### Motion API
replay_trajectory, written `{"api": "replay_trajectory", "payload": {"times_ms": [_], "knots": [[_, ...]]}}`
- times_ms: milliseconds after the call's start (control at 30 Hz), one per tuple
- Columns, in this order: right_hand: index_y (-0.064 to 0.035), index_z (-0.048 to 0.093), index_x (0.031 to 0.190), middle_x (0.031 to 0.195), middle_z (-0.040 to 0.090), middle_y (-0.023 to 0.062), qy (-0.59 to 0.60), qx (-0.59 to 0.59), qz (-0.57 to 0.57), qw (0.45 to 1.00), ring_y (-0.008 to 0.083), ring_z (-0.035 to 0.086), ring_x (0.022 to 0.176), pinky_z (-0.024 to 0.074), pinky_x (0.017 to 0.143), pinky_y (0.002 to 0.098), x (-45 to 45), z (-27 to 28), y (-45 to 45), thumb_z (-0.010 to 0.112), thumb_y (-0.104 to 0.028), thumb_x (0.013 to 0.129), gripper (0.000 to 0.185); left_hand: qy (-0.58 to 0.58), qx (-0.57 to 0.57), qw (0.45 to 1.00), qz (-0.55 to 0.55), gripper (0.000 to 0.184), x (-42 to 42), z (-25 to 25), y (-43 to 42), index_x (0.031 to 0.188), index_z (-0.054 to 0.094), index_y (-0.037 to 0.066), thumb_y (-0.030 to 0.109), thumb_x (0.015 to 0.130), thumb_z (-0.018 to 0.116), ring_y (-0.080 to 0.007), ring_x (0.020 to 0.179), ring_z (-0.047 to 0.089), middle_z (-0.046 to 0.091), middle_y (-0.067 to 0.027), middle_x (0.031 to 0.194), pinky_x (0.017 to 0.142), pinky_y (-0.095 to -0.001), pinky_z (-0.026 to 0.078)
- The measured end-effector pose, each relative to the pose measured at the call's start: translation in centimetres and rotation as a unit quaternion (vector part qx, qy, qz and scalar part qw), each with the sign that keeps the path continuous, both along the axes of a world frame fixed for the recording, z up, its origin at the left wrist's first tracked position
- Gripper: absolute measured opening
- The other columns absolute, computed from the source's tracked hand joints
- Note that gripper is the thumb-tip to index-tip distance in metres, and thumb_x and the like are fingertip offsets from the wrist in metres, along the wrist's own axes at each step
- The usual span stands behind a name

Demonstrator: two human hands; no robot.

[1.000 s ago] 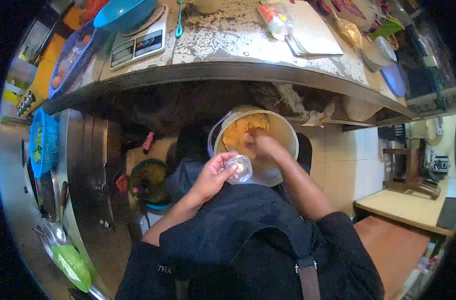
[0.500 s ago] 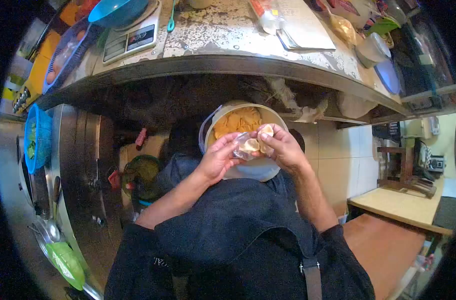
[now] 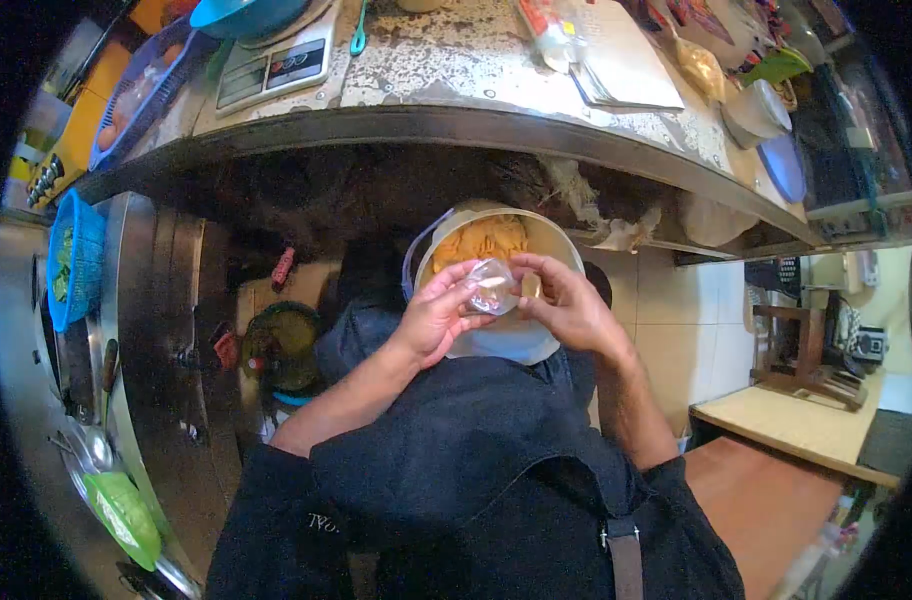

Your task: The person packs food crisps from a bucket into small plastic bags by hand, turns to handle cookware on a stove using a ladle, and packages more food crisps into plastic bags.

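Observation:
A small clear plastic bag [image 3: 491, 287] is pinched in my left hand [image 3: 438, 313], with something pale inside it. Close beside it, my right hand [image 3: 573, 305] has its thumb and fingers closed around a pale yellowish piece [image 3: 530, 286]. Both hands are over the near part of a white bucket [image 3: 559, 243]. Orange-yellow pieces [image 3: 486, 236] lie in the bucket, partly hidden behind my fingers.
A worn worktop [image 3: 426, 75] spans the top, bearing a scale [image 3: 276, 75], papers [image 3: 626, 60] and a lidded tub [image 3: 756, 113]. Blue basket [image 3: 76, 262] and green bag [image 3: 124, 515] are left; a dark basin [image 3: 282, 345] sits on the floor.
My right hand came up out of the bucket to meet my left hand, now with a pale piece in its fingers. In the last half second, that piece has been lowered beside the bag.

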State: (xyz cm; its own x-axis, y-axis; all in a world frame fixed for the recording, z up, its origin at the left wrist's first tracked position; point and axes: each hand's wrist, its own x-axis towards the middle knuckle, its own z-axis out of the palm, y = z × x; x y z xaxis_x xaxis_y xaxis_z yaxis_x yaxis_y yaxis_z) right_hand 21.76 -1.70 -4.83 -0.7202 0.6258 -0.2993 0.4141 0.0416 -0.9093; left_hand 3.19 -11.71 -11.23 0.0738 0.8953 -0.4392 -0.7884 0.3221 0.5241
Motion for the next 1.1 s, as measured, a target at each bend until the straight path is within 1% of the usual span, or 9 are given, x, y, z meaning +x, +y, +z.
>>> {"api": "replay_trajectory", "payload": {"times_ms": [167, 300, 400, 533, 600, 800, 833, 1033, 1100], "knots": [[-0.0037, 0.040, 0.138, 0.126, 0.054, 0.0091, 0.027, 0.079, 0.025, 0.996, 0.0181, 0.052, 0.117, 0.0457, 0.097, 0.0303, -0.4, -0.2, -0.2, 0.062, 0.002, 0.085, 0.058, -0.031, 0.013, 0.999, -0.004, 0.041, -0.2, -0.8, -0.3, 0.132, 0.043, 0.007, 0.018, 0.095, 0.056, -0.0242, 0.113, 0.057, 0.053, -0.0112, 0.126, 0.095, -0.0453, 0.049], [-0.0053, 0.047, 0.132, 0.118, 0.061, 0.0212, 0.014, 0.086, 0.043, 0.995, 0.0326, 0.061, 0.109, 0.0514, 0.088, 0.0378, -1.6, 1.8, -1.1, 0.062, -0.003, 0.083, 0.052, -0.045, 0.010, 0.999, -0.013, 0.042, -0.3, -0.9, -0.7, 0.133, 0.042, 0.007, 0.017, 0.094, 0.057, -0.0233, 0.109, 0.059, 0.054, -0.0104, 0.124, 0.093, -0.0432, 0.050], [-0.0047, 0.044, 0.136, 0.128, 0.056, 0.0135, -0.056, 0.008, -0.006, 0.998, 0.0288, 0.057, 0.116, 0.0471, 0.098, 0.0376, -1.5, 0.7, 0.7, 0.059, 0.002, 0.086, 0.052, 0.032, -0.005, 0.999, -0.023, 0.046, -0.8, 0.3, -1.3, 0.133, 0.041, 0.004, 0.013, 0.092, 0.060, -0.0208, 0.103, 0.061, 0.057, -0.0099, 0.119, 0.090, -0.0368, 0.052], [-0.0081, 0.046, 0.135, 0.114, 0.064, 0.0199, -0.325, 0.215, 0.092, 0.916, 0.0307, 0.063, 0.106, 0.0515, 0.088, 0.0381, -2.5, -9.5, 4.9, 0.066, -0.017, 0.084, 0.055, 0.226, 0.028, 0.973, -0.046, 0.055, -1.3, 0.2, -3.2, 0.134, 0.041, -0.002, 0.006, 0.087, 0.067, -0.0162, 0.099, 0.062, 0.060, -0.0106, 0.114, 0.085, -0.0276, 0.053], [-0.0093, 0.047, 0.135, 0.110, 0.065, 0.0212, -0.407, 0.182, 0.170, 0.879, 0.0325, 0.063, 0.104, 0.0504, 0.087, 0.0392, -5.0, -12.3, 4.7, 0.066, -0.029, 0.082, 0.059, 0.287, 0.052, 0.956, -0.031, 0.051, -1.0, 0.1, -3.9, 0.128, 0.047, -0.005, 0.004, 0.084, 0.069, -0.0136, 0.097, 0.061, 0.063, -0.0101, 0.108, 0.083, -0.0255, 0.052], [-0.0110, 0.046, 0.136, 0.123, 0.059, 0.0222, -0.392, 0.180, 0.238, 0.870, 0.0359, 0.061, 0.109, 0.0494, 0.091, 0.0431, -7.5, -19.3, 0.8, 0.061, -0.029, 0.081, 0.060, 0.394, -0.001, 0.913, -0.101, 0.028, -1.9, 0.2, -4.9, 0.107, 0.062, -0.001, 0.015, 0.086, 0.070, -0.0066, 0.074, 0.060, 0.066, -0.0025, 0.090, 0.062, -0.0219, 0.050], [-0.0074, 0.057, 0.126, 0.128, 0.056, 0.0219, -0.358, 0.133, 0.143, 0.913, 0.0306, 0.050, 0.125, 0.0386, 0.104, 0.0424, -8.0, -20.5, 0.2, 0.071, -0.039, 0.070, 0.066, 0.389, -0.009, 0.915, -0.105, 0.025, -2.1, 0.7, -4.7, 0.105, 0.062, -0.001, 0.016, 0.087, 0.069, -0.0063, 0.072, 0.059, 0.066, -0.0021, 0.089, 0.060, -0.0219, 0.050], [-0.0043, 0.063, 0.114, 0.112, 0.065, 0.0210, -0.424, 0.132, 0.299, 0.845, 0.0330, 0.063, 0.106, 0.0515, 0.086, 0.0415, -8.3, -18.1, 2.0, 0.072, -0.034, 0.071, 0.053, 0.276, 0.002, 0.959, -0.066, 0.018, -1.9, 0.4, -4.4, 0.103, 0.058, 0.001, 0.014, 0.092, 0.063, -0.0063, 0.071, 0.059, 0.065, -0.0018, 0.086, 0.062, -0.0224, 0.050], [-0.0025, 0.063, 0.112, 0.101, 0.068, 0.0180, -0.389, 0.144, 0.268, 0.870, 0.0282, 0.066, 0.095, 0.0540, 0.077, 0.0390, -7.5, -17.3, 2.3, 0.071, -0.029, 0.074, 0.047, 0.239, 0.040, 0.968, -0.061, 0.020, -1.8, -0.1, -3.9, 0.108, 0.056, 0.000, 0.012, 0.093, 0.060, -0.0070, 0.074, 0.059, 0.065, -0.0031, 0.089, 0.067, -0.0225, 0.050]]}}
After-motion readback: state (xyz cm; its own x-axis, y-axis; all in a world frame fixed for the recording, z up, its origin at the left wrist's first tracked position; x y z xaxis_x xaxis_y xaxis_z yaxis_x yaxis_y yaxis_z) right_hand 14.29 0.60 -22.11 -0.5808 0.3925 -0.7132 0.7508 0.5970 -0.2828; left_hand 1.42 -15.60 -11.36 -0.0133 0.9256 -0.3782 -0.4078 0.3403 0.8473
